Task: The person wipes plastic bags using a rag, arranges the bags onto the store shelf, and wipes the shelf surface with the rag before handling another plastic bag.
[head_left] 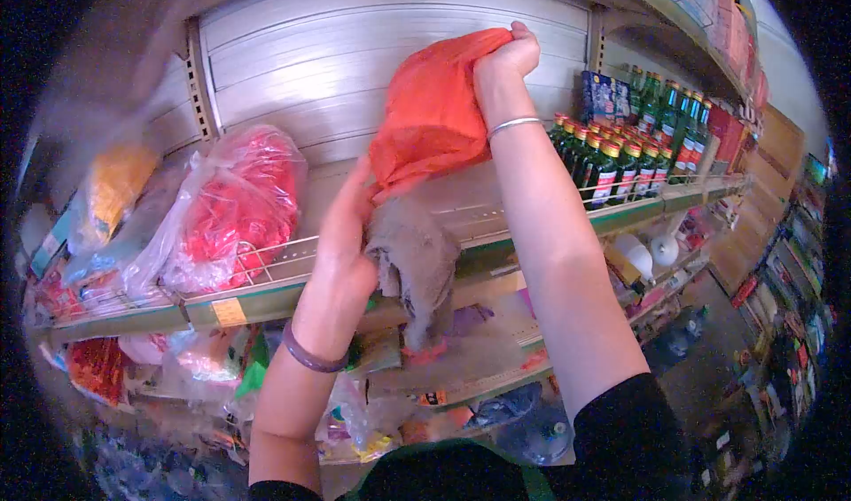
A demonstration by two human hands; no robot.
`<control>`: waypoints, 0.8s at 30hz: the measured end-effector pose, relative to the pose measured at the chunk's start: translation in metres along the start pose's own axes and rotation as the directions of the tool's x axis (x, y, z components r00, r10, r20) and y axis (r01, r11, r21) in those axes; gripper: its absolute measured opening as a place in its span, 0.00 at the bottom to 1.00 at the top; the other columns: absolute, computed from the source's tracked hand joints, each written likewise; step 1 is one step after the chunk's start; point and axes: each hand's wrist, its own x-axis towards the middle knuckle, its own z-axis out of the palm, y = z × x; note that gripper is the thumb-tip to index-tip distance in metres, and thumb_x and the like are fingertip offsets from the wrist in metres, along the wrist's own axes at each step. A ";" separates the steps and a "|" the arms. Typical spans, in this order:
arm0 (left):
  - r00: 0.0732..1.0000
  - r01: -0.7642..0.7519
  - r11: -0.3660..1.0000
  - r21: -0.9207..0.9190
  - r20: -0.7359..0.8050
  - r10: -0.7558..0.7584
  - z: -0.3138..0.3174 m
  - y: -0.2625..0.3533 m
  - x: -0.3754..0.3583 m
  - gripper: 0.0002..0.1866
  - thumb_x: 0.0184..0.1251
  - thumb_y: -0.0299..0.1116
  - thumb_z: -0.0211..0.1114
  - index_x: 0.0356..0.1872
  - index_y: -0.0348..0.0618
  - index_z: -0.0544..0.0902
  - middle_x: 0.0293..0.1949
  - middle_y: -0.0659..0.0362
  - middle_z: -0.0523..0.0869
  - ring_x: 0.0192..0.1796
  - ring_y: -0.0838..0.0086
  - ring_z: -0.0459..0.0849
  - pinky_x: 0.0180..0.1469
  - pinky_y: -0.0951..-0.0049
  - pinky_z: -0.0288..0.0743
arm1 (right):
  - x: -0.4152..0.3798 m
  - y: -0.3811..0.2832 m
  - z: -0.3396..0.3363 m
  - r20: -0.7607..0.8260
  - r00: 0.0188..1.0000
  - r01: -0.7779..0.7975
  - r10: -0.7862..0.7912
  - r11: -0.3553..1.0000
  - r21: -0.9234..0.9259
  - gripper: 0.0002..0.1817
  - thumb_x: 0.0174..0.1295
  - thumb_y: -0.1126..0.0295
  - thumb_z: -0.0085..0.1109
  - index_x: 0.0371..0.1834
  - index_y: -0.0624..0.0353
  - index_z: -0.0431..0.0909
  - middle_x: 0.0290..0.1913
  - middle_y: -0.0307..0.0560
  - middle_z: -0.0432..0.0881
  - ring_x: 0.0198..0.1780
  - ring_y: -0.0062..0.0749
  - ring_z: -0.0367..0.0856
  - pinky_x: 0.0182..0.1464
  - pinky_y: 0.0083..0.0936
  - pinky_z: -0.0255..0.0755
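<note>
An orange-red plastic bag [434, 102] is held up in front of the shelf's pale back panel. My right hand [512, 56] grips its upper right corner, fingers closed and partly turned away from view. At the bag's lower left corner is my left hand [353, 235], its fingers closed and slightly blurred. From that hand hangs a grey cloth [415, 257], drooping over the shelf's front edge. The bag's lower part seems to touch the left fingertips. What lies inside the bag is hidden.
A clear bag of red items [244, 204] sits left on the shelf, beside a yellow package [115, 191]. Several green bottles [620, 160] stand to the right. A low wire rail [275, 253] runs along the front edge. Lower shelves hold bagged goods [213, 355].
</note>
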 end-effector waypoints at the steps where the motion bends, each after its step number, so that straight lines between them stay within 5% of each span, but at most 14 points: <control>1: 0.999 -0.032 0.999 0.026 -0.025 0.032 0.002 0.000 0.002 0.24 0.64 0.49 0.51 0.53 0.41 0.71 0.46 0.54 0.79 0.44 0.67 0.78 0.48 0.65 0.72 | 0.000 0.003 -0.001 0.007 1.000 -0.020 0.020 1.000 -0.007 0.04 0.45 0.74 0.49 0.23 0.60 0.74 0.25 0.42 0.72 0.31 0.33 0.71 0.38 0.29 0.66; 3: 0.993 -0.089 0.993 0.083 -0.069 0.095 0.005 0.001 0.007 0.22 0.64 0.47 0.51 0.51 0.42 0.72 0.46 0.54 0.79 0.45 0.66 0.78 0.48 0.65 0.71 | 0.003 0.011 -0.006 0.020 0.998 -0.054 0.054 0.998 -0.020 0.05 0.45 0.74 0.49 0.23 0.62 0.75 0.25 0.43 0.73 0.32 0.32 0.71 0.39 0.27 0.66; 6: 0.993 -0.097 0.994 0.048 -0.056 0.100 0.004 0.002 0.011 0.19 0.64 0.45 0.51 0.50 0.42 0.73 0.45 0.55 0.79 0.45 0.65 0.77 0.50 0.64 0.70 | 0.010 0.023 -0.015 0.267 0.961 0.148 -0.078 0.955 -0.256 0.07 0.45 0.74 0.49 0.23 0.63 0.78 0.26 0.45 0.76 0.31 0.32 0.72 0.38 0.26 0.67; 9: 0.988 -0.127 0.988 0.084 -0.072 0.134 0.002 0.006 0.008 0.18 0.65 0.43 0.50 0.48 0.43 0.73 0.46 0.55 0.79 0.46 0.64 0.77 0.51 0.63 0.69 | -0.004 0.003 -0.023 0.535 0.824 0.191 0.186 0.798 -0.572 0.07 0.51 0.77 0.47 0.28 0.66 0.76 0.30 0.46 0.76 0.33 0.32 0.72 0.37 0.27 0.69; 13: 0.975 -0.153 0.983 0.097 -0.146 0.166 0.001 0.014 0.010 0.15 0.64 0.40 0.50 0.45 0.42 0.75 0.43 0.56 0.80 0.46 0.65 0.77 0.52 0.63 0.69 | -0.007 -0.037 -0.029 0.508 0.610 0.228 0.608 0.479 -0.847 0.09 0.56 0.74 0.48 0.35 0.65 0.76 0.34 0.46 0.78 0.38 0.28 0.75 0.43 0.21 0.70; 19: 0.962 -0.179 0.952 0.250 -0.158 0.223 0.001 0.030 0.017 0.09 0.59 0.32 0.57 0.37 0.39 0.76 0.34 0.56 0.81 0.38 0.68 0.79 0.42 0.68 0.74 | -0.033 -0.094 -0.046 0.493 0.341 0.420 0.801 0.339 -0.842 0.20 0.55 0.66 0.59 0.48 0.64 0.71 0.45 0.45 0.75 0.47 0.25 0.72 0.52 0.21 0.67; 21: 0.966 -0.138 0.946 0.294 -0.170 0.193 -0.004 0.030 0.019 0.07 0.58 0.30 0.58 0.36 0.39 0.76 0.33 0.56 0.81 0.37 0.69 0.80 0.40 0.69 0.74 | -0.027 -0.094 -0.056 0.614 0.303 0.725 0.729 0.241 -0.645 0.20 0.50 0.72 0.61 0.48 0.60 0.71 0.45 0.43 0.75 0.47 0.24 0.71 0.52 0.21 0.66; 24: 0.955 -0.202 0.847 0.492 -0.093 0.282 0.025 0.022 -0.017 0.12 0.56 0.29 0.59 0.40 0.34 0.75 0.35 0.56 0.81 0.38 0.71 0.80 0.42 0.71 0.74 | -0.021 -0.083 -0.066 0.728 0.228 0.901 0.647 0.144 -0.410 0.19 0.44 0.79 0.58 0.44 0.56 0.72 0.40 0.42 0.78 0.44 0.23 0.73 0.50 0.22 0.66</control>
